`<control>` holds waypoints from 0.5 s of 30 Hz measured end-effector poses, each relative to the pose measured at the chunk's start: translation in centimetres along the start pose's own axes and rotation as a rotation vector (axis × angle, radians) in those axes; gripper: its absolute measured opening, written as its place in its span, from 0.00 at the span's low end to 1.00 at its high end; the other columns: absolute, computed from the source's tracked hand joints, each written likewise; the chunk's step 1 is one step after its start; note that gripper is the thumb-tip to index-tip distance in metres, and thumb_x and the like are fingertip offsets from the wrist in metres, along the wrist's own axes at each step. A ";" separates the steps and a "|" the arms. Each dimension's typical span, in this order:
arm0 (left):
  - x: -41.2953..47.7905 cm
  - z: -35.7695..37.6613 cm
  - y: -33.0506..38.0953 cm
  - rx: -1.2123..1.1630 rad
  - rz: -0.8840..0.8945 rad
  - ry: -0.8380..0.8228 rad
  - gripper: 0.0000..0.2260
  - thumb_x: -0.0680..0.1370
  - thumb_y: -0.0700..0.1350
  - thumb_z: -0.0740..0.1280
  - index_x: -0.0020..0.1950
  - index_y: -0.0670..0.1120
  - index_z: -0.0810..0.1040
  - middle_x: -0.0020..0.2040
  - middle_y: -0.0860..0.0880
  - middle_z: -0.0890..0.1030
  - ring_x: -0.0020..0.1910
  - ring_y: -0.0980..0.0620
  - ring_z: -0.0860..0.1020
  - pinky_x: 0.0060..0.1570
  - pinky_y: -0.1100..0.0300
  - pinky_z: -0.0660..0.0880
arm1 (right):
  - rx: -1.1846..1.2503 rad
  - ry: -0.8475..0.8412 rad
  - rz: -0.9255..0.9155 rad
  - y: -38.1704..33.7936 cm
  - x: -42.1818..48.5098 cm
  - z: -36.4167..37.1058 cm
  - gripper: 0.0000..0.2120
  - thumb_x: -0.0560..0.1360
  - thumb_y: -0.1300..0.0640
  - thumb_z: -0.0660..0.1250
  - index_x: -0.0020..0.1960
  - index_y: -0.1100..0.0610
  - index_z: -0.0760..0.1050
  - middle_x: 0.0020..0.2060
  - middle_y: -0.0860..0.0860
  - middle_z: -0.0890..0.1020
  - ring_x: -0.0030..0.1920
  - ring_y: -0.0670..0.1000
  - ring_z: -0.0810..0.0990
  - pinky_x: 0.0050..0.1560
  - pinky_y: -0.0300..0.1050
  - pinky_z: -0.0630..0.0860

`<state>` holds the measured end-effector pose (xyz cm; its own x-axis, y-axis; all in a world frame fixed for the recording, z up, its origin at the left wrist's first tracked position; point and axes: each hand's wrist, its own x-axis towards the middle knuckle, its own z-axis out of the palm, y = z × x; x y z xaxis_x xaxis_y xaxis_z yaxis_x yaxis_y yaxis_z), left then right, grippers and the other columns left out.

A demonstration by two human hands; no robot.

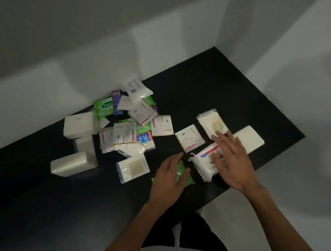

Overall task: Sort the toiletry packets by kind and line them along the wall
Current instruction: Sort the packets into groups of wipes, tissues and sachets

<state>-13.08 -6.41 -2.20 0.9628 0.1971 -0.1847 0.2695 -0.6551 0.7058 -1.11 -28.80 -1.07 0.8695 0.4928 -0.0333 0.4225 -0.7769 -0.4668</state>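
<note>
A jumbled heap of toiletry packets [130, 121] lies on the black table [44, 206] near the white wall: green wipes, Dove sachets, toothpaste boxes. My left hand [168, 178] lies flat with straight fingers on a small green packet [183, 176]. My right hand [232, 158] hovers with spread fingers over a white tissue pack with red print [204, 162]. A Dove sachet [189, 138] and a clear bag of cotton buds [211, 124] lie just beyond the hands.
Three white tissue packs [78, 124] sit at the left of the heap. A clear bag of cotton buds [133, 168] lies left of my left hand. A long white pack [249, 137] rests by the table's right edge. Walls [148, 42] close the back and right.
</note>
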 end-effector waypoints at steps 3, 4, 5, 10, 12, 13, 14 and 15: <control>-1.3 -2.6 -4.7 -0.006 -0.108 0.098 0.21 0.83 0.52 0.69 0.76 0.56 0.70 0.73 0.51 0.75 0.70 0.52 0.74 0.68 0.51 0.76 | 0.082 0.188 0.001 -4.1 0.6 0.1 0.20 0.86 0.51 0.65 0.76 0.54 0.74 0.76 0.51 0.75 0.79 0.52 0.68 0.79 0.56 0.67; -1.6 -3.5 -6.2 -0.004 -0.147 0.139 0.19 0.82 0.51 0.70 0.73 0.55 0.73 0.70 0.50 0.77 0.68 0.51 0.76 0.66 0.51 0.78 | 0.107 0.222 -0.029 -5.7 0.9 0.5 0.17 0.85 0.54 0.67 0.72 0.55 0.77 0.72 0.51 0.78 0.74 0.52 0.73 0.74 0.55 0.72; -2.0 -4.5 -7.8 -0.004 -0.187 0.178 0.17 0.81 0.49 0.71 0.70 0.54 0.75 0.68 0.49 0.79 0.66 0.49 0.78 0.64 0.51 0.78 | 0.130 0.222 -0.056 -7.5 1.2 1.0 0.15 0.84 0.56 0.68 0.70 0.55 0.78 0.68 0.51 0.80 0.69 0.51 0.76 0.70 0.54 0.76; -3.4 -8.7 -14.4 0.007 -0.337 0.258 0.14 0.80 0.46 0.73 0.65 0.52 0.78 0.62 0.49 0.81 0.63 0.48 0.80 0.63 0.48 0.80 | 0.151 -0.005 -0.214 -15.0 3.0 5.5 0.12 0.84 0.55 0.68 0.67 0.52 0.79 0.61 0.49 0.81 0.59 0.48 0.80 0.60 0.46 0.80; -3.4 -9.6 -15.7 0.010 -0.360 0.252 0.15 0.80 0.47 0.74 0.66 0.53 0.77 0.63 0.50 0.80 0.63 0.50 0.79 0.64 0.48 0.80 | 0.108 -0.090 -0.268 -17.2 4.0 7.8 0.12 0.83 0.53 0.68 0.66 0.52 0.78 0.62 0.49 0.81 0.59 0.50 0.80 0.58 0.48 0.81; -3.3 -9.9 -16.2 0.019 -0.367 0.252 0.17 0.79 0.48 0.74 0.67 0.52 0.77 0.64 0.50 0.79 0.64 0.50 0.79 0.64 0.48 0.79 | 0.081 -0.125 -0.284 -18.0 4.6 9.1 0.13 0.83 0.52 0.69 0.67 0.52 0.78 0.63 0.50 0.81 0.59 0.51 0.81 0.57 0.50 0.81; -3.0 -10.1 -16.5 0.028 -0.365 0.253 0.18 0.79 0.48 0.74 0.68 0.52 0.76 0.65 0.50 0.78 0.65 0.49 0.78 0.65 0.49 0.78 | 0.047 -0.153 -0.294 -18.7 5.1 10.3 0.14 0.82 0.52 0.70 0.67 0.52 0.77 0.63 0.51 0.81 0.60 0.53 0.81 0.57 0.51 0.81; -2.7 -10.2 -16.7 0.037 -0.359 0.246 0.20 0.79 0.48 0.75 0.70 0.51 0.75 0.67 0.50 0.77 0.66 0.49 0.77 0.66 0.48 0.78 | 0.005 -0.175 -0.305 -19.2 5.6 11.4 0.16 0.81 0.52 0.71 0.67 0.52 0.77 0.63 0.52 0.80 0.60 0.55 0.81 0.57 0.52 0.81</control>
<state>-20.32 11.45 -6.49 0.7762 0.5822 -0.2420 0.5909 -0.5379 0.6012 -7.29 -6.66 -2.33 0.6460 0.7622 -0.0419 0.6545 -0.5814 -0.4832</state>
